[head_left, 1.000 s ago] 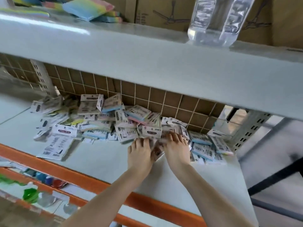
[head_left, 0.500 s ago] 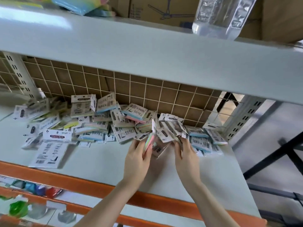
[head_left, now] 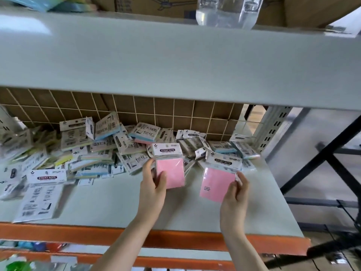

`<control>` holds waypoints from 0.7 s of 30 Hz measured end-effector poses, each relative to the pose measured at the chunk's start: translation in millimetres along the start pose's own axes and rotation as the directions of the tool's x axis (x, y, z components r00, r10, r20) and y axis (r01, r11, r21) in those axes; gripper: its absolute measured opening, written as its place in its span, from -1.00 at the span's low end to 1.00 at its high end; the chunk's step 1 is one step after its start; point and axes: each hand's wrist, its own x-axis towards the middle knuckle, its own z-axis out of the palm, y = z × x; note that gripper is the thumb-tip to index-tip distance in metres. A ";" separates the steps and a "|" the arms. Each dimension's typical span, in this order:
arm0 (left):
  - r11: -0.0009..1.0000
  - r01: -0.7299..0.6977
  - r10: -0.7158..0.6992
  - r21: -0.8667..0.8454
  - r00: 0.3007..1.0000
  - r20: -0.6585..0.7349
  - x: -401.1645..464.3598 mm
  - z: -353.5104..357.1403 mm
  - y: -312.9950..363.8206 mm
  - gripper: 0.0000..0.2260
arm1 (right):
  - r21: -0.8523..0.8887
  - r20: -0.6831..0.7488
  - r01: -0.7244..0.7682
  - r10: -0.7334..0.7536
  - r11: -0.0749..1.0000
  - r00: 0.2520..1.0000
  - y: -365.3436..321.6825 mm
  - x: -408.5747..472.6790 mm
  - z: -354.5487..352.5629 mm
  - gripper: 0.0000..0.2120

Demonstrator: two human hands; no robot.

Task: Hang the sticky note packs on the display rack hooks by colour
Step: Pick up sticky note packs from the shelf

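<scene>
head view: hands [head_left: 154,182] [head_left: 235,192] each hold a pink pack [head_left: 172,173] [head_left: 216,182].

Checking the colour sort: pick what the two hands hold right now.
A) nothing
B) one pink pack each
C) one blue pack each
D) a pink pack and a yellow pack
B: the left hand grips one pink pack and the right hand pinches another pink pack.

A heap of packs [head_left: 101,145] lies along the back of the shelf [head_left: 121,208], against the grid [head_left: 175,112] behind it. In front of the heap, above the shelf, the left hand [head_left: 153,184] holds one pack [head_left: 170,167]; the right hand [head_left: 235,194], beside it, holds another [head_left: 218,178]. A bottle [head_left: 224,12] stands on the upper shelf [head_left: 175,61].
</scene>
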 end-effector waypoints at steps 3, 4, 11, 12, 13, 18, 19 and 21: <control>1.000 0.015 -0.015 0.010 1.000 -0.012 -0.8 -0.9 -2.6 -0.63 | 0.020 -0.024 0.006 -0.006 1.000 1.000 -1.7 -0.3 -0.7 -0.76; 1.000 0.019 -0.019 0.010 1.000 -0.020 -0.8 -1.9 -2.6 -0.63 | 0.016 -0.033 0.026 -0.025 1.000 0.999 -1.5 -0.3 0.0 -0.76; 0.999 0.008 -0.010 -0.034 0.998 -0.067 0.3 -2.0 3.6 -0.80 | -0.007 -0.079 0.059 -0.060 0.998 0.995 -1.4 0.0 5.4 -0.82; 0.999 0.014 -0.017 -0.039 0.997 -0.070 -0.1 -1.7 4.6 -0.85 | -0.018 -0.090 0.053 -0.054 0.998 0.995 -1.0 0.4 5.5 -0.80; 0.999 0.015 -0.018 -0.043 0.997 -0.072 -0.6 -1.4 4.6 -0.88 | -0.031 -0.098 0.046 -0.049 0.998 0.994 -0.6 0.4 5.1 -0.78; 0.999 -0.010 0.009 -0.032 0.999 -0.045 -3.6 -0.3 7.8 -0.88 | -0.063 -0.077 0.044 -0.049 0.997 0.996 -9.2 -1.7 1.4 -0.74; 1.000 -0.012 0.011 -0.026 0.999 -0.035 -4.5 0.2 10.5 -0.89 | -0.059 -0.072 0.036 -0.040 0.998 0.997 -11.5 -2.2 -0.8 -0.73; 1.000 -0.013 0.012 -0.019 1.000 -0.024 -7.1 2.1 17.6 -0.86 | -0.049 -0.066 0.018 -0.021 0.999 0.998 -16.0 -3.8 -7.1 -0.72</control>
